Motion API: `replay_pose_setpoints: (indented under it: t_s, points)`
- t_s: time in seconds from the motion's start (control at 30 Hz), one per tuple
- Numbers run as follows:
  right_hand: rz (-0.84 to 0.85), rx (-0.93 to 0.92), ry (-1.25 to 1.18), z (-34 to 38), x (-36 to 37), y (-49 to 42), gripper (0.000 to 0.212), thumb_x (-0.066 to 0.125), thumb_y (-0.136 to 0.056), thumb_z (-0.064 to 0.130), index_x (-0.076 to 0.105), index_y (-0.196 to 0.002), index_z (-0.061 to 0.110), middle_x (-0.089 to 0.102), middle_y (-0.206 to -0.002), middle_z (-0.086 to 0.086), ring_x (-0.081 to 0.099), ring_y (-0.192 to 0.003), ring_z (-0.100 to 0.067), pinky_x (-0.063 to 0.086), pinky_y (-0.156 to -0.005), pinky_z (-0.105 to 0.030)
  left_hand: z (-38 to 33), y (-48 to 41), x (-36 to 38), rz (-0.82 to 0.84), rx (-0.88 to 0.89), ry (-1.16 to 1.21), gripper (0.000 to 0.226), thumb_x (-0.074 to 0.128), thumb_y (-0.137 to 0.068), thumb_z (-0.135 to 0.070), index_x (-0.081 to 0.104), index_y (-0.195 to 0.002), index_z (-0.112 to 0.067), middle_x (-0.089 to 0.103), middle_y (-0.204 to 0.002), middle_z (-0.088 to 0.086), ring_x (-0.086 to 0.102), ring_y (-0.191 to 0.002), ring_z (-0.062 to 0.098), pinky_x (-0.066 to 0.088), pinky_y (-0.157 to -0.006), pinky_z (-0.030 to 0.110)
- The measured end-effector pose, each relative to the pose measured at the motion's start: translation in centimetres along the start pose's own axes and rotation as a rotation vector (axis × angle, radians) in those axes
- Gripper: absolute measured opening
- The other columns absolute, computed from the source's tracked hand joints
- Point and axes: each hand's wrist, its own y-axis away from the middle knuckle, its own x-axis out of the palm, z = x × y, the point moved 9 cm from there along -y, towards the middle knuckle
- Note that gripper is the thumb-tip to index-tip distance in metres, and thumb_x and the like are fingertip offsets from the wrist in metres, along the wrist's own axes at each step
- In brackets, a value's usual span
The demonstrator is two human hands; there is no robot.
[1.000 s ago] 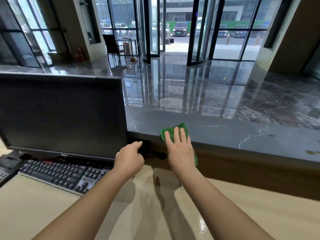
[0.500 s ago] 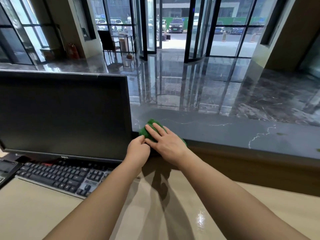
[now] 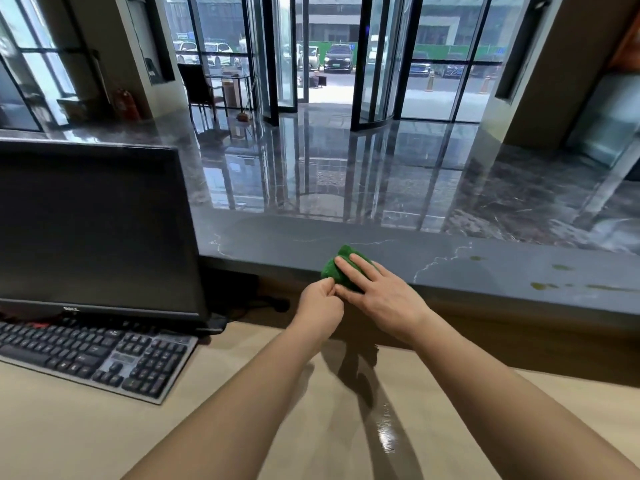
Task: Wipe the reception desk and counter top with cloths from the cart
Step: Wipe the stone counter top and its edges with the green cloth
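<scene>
2 bare hands meet at 1 crumpled green cloth [image 3: 341,270] on the near edge of the dark grey veined stone counter top [image 3: 433,254].

Left to right:

- The black flat monitor [image 3: 93,230] and the black keyboard [image 3: 93,355] occupy the left part of the pale wooden reception desk [image 3: 69,427], well apart from the cloth.
- The left hand [image 3: 320,306] is curled nearly closed. Its thumb and forefinger pinch the cloth's near-left corner.
- The cloth is bunched into a rounded wad, so no clear long axis is readable. It lies directly ahead of both hands, on the counter lip just above the desk.
- The right hand [image 3: 377,292] is spread flat and open, palm down. Its fingers [image 3: 349,268] press on top of the cloth and point toward the left.
- Yellowish smudges [image 3: 557,278] mark the counter top far to the right.

Judgement: the right hand covers more of the cloth and is better placed to drive the wipe. The unwiped smudges lie to its right, so the coming stroke probably runs rightward along the counter.
</scene>
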Motion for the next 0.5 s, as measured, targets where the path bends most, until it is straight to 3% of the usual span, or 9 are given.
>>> replay_pose_setpoints:
  t_s: [0.13, 0.27, 0.33, 0.5]
  points:
    - [-0.019, 0.057, 0.052, -4.6, 1.0, 6.5, 0.069, 0.083, -0.067, 0.019, 0.062, -0.132, 0.024, 0.04, -0.151, -0.015, 0.042, -0.136, -0.038, 0.044, -0.103, -0.049, -0.4, 1.0, 8.1, 0.103, 0.019, -0.041, 0.056, 0.041, -0.075, 0.006, 0.055, -0.128, -0.006, 0.063, -0.113, 0.001, 0.055, -0.112, 0.016, 0.043, -0.094, 0.03]
    - [-0.024, 0.108, 0.086, -8.7, 1.6, 12.8, 0.076, 0.087, -0.058, 0.012, 0.064, -0.129, 0.023, 0.043, -0.149, -0.016, 0.045, -0.133, -0.039, 0.048, -0.099, -0.051, 0.2, 1.5, 15.5, 0.19, -0.01, -0.054, 0.079, 0.039, -0.064, -0.005, 0.043, -0.143, -0.009, 0.051, -0.141, 0.003, 0.045, -0.133, 0.017, 0.038, -0.11, 0.04]
    - [-0.033, 0.125, 0.098, -10.3, 1.8, 15.3, 0.08, 0.088, -0.054, 0.009, 0.064, -0.129, 0.022, 0.043, -0.148, -0.016, 0.046, -0.132, -0.039, 0.047, -0.099, -0.051, 0.4, 1.7, 18.6, 0.224, -0.032, -0.047, 0.084, 0.041, -0.063, -0.006, 0.036, -0.147, -0.011, 0.043, -0.149, 0.003, 0.037, -0.139, 0.015, 0.034, -0.114, 0.038]
    - [-0.008, 0.134, 0.126, -11.7, 2.2, 17.5, 0.08, 0.09, -0.051, 0.009, 0.066, -0.126, 0.019, 0.047, -0.145, -0.019, 0.048, -0.129, -0.042, 0.047, -0.096, -0.053, -0.9, 3.3, 21.2, 0.202, -0.051, -0.061, 0.07, 0.041, -0.085, 0.01, 0.025, -0.151, -0.007, 0.031, -0.155, 0.005, 0.028, -0.143, 0.018, 0.027, -0.116, 0.032]
